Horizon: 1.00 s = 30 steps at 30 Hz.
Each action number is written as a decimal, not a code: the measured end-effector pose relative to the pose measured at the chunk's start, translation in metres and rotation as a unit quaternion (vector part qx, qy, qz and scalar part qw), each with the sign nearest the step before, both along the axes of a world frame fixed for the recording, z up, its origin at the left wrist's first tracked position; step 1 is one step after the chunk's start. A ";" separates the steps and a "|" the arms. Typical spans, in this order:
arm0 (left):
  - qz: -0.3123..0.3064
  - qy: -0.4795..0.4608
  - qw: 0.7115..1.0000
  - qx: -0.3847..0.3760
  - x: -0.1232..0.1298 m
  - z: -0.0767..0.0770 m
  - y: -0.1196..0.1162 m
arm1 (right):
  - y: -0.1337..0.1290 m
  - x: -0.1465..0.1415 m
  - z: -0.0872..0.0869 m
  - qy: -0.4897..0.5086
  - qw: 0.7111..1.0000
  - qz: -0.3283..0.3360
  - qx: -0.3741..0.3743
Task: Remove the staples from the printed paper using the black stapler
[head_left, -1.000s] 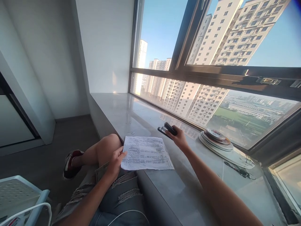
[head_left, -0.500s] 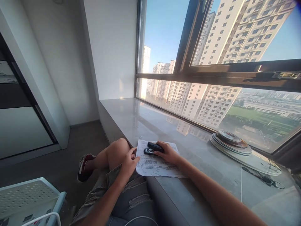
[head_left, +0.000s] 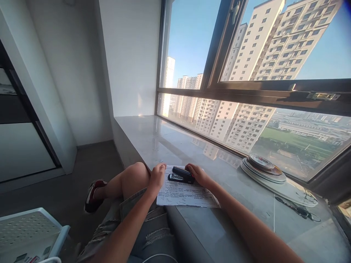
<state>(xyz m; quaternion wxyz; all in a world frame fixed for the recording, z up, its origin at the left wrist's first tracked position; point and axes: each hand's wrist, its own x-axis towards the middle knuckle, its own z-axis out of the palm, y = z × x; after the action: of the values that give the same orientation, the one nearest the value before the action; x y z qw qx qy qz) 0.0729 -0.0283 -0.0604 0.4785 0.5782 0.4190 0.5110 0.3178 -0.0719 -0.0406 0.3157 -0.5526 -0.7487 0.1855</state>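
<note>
A printed sheet of paper (head_left: 181, 195) lies over the front edge of the grey sill, its near part overhanging slightly. On it rests a black stapler (head_left: 181, 175), its jaws parted and pointing left. My left hand (head_left: 157, 179) is closed at the paper's upper left edge, fingertips pinched. My right hand (head_left: 199, 176) is curled just behind and above the stapler's rear end, its fingers closed at the paper's upper edge. The stapler's whole body shows, and my right fingers appear off its grip, though close to or touching its back end.
To the right on the stone sill (head_left: 241, 204) stand stacked plates (head_left: 263, 170), with dark scissors (head_left: 298, 210) beside them. A window (head_left: 186, 44) runs along the far side. My bent knee (head_left: 137, 173) is against the sill; a white perforated rack (head_left: 30, 228) stands lower left.
My right hand has come off the stapler's top and shifted right to its rear. My left hand has moved up along the paper's edge. The paper's near left corner now lies flatter.
</note>
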 end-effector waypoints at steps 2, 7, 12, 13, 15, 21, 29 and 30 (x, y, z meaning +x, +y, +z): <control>0.004 -0.017 1.000 -0.015 0.002 -0.007 0.004 | -0.001 -0.001 0.000 -0.014 1.000 -0.009 0.002; 0.003 -0.063 0.997 -0.042 0.002 -0.015 0.009 | -0.009 -0.005 0.008 0.049 0.999 0.011 0.009; -0.010 -0.121 0.990 -0.068 0.000 -0.012 0.008 | -0.021 -0.020 0.020 -0.009 0.996 0.080 0.029; -0.010 -0.132 0.989 -0.072 -0.001 -0.010 0.006 | -0.023 -0.024 0.020 -0.027 0.996 0.077 0.039; -0.006 -0.168 0.982 -0.092 -0.003 -0.005 0.002 | -0.025 -0.031 0.020 -0.045 0.993 0.070 0.079; -0.050 -0.329 0.926 -0.179 -0.009 0.014 -0.011 | -0.028 -0.042 0.017 -0.174 0.914 0.139 0.340; -0.057 -0.334 0.914 -0.224 -0.014 0.017 -0.017 | -0.032 -0.044 0.021 -0.212 0.904 0.129 0.348; -0.053 -0.328 0.917 -0.219 -0.015 0.017 -0.018 | -0.030 -0.044 0.021 -0.172 0.924 0.101 0.325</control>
<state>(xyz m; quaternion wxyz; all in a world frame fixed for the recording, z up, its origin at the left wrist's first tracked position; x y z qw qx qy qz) 0.0577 -0.0466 -0.0436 0.7301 0.2798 0.3085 0.5418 0.2737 -0.1021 -0.0198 0.3238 -0.3648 -0.8624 -0.1355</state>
